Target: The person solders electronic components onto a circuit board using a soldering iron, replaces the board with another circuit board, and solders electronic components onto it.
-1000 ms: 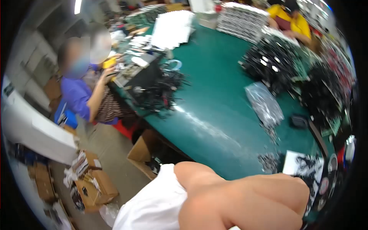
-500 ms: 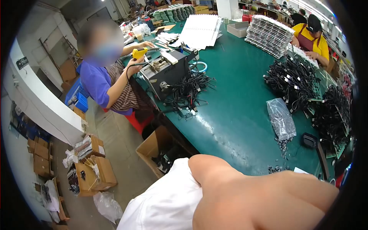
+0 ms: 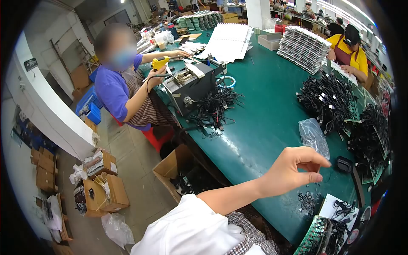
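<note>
My left hand (image 3: 293, 168) reaches in from a white sleeve, above the right part of the green table. Its fingers are curled, with thumb and fingertips apart and nothing visible between them. Beneath it lie small dark parts (image 3: 307, 203), loosely scattered. A clear plastic bag (image 3: 313, 135) is just behind the hand, partly covered by it. Closer to me, a green circuit board (image 3: 312, 238) with black cables (image 3: 342, 210) sits beside a white sheet (image 3: 328, 208). My right hand is out of the picture.
Bundled black cables (image 3: 327, 97) and a black strap-like object (image 3: 358, 182) lie right. Across the table (image 3: 259, 114), a co-worker (image 3: 114, 87) holds a yellow tool (image 3: 160, 63) by a black machine (image 3: 193, 87). Stacked white boards (image 3: 304, 49) stand near another person (image 3: 350, 51). An open carton (image 3: 170, 168) is below the edge.
My left arm has drawn back from close to the camera, and its hand has come into view above the small parts. The circuit board and cables near me are now uncovered.
</note>
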A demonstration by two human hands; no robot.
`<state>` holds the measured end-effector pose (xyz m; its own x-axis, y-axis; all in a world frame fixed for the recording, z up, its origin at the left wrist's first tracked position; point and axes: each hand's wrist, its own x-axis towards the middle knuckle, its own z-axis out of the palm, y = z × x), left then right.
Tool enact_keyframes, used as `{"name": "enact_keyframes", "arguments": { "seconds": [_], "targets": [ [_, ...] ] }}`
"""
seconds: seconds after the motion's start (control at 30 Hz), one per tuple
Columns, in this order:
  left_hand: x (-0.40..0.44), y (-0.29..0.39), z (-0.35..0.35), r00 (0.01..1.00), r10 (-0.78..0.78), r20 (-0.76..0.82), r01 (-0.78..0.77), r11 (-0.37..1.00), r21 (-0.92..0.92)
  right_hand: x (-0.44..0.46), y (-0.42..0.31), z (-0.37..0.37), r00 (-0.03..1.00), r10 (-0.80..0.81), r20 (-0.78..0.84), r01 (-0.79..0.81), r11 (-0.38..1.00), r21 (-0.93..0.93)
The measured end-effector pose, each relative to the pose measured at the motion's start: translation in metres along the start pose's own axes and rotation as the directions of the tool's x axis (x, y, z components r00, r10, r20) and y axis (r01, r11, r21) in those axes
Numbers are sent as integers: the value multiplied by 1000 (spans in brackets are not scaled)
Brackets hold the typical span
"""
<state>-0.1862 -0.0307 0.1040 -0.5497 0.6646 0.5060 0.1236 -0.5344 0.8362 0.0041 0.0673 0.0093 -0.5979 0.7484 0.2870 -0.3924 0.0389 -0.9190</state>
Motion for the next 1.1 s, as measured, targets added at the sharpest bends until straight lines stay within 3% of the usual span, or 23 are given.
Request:
{"name": "enact_keyframes", "arguments": {
  "seconds": [0.07, 0.13, 0.23, 0.53, 0.57, 0.63, 0.73, 0.8, 0.87, 0.9, 0.97, 1.0, 1.03, 1.1],
  "targets": [
    [1, -22, -5, 999, -52, -8, 52, 994, 97, 0, -3, 2, 1000, -10, -8, 10, 1000, -5],
    [0, -44, -7, 961, -267, -80, 269, 963, 22, 0, -6, 4, 1000, -21, -15, 21, 1000, -11],
    [-2, -71, -10, 948, -313, -52, 316, 946, 78, -1, -14, 5, 999, -39, -33, 38, 999, -30],
    [-7, -120, -19, 947, -300, -115, 321, 874, 365, -7, -31, 5, 991, -95, -97, 87, 992, -86],
    [-7, -123, -20, 947, -302, -114, 322, 874, 364, -8, -32, 5, 990, -99, -103, 90, 992, -93],
    [-9, -124, -22, 980, -146, -137, 187, 912, 366, -12, -35, 5, 987, -103, -120, 91, 990, -106],
    [-12, -126, -27, 976, -154, -151, 198, 917, 347, -33, -50, -4, 968, -112, -223, 69, 979, -192],
    [-11, -118, -24, 966, -211, -147, 254, 876, 409, -69, -86, -18, 925, -124, -360, 2, 947, -323],
    [-12, -124, -23, 969, -226, -95, 244, 844, 477, -104, -44, -82, 856, -10, -517, -103, 977, -189],
    [-12, -127, -21, 903, -401, -154, 429, 849, 307, -106, -50, -79, 879, 84, -470, -162, 978, -129],
    [-9, -120, -14, 840, -515, -170, 541, 778, 319, -108, -51, -77, 911, 32, -411, -119, 975, -189],
    [-9, -124, -11, 852, -509, -123, 521, 799, 301, -103, -57, -70, 911, 28, -412, -139, 961, -241],
    [-10, -121, -5, 837, -541, -77, 526, 758, 386, -109, -59, -72, 891, 74, -448, -184, 961, -208],
    [-16, -118, 10, 864, -503, 22, 391, 699, 598, -110, -58, -70, 896, 92, -434, -190, 963, -189]
  ]
}}
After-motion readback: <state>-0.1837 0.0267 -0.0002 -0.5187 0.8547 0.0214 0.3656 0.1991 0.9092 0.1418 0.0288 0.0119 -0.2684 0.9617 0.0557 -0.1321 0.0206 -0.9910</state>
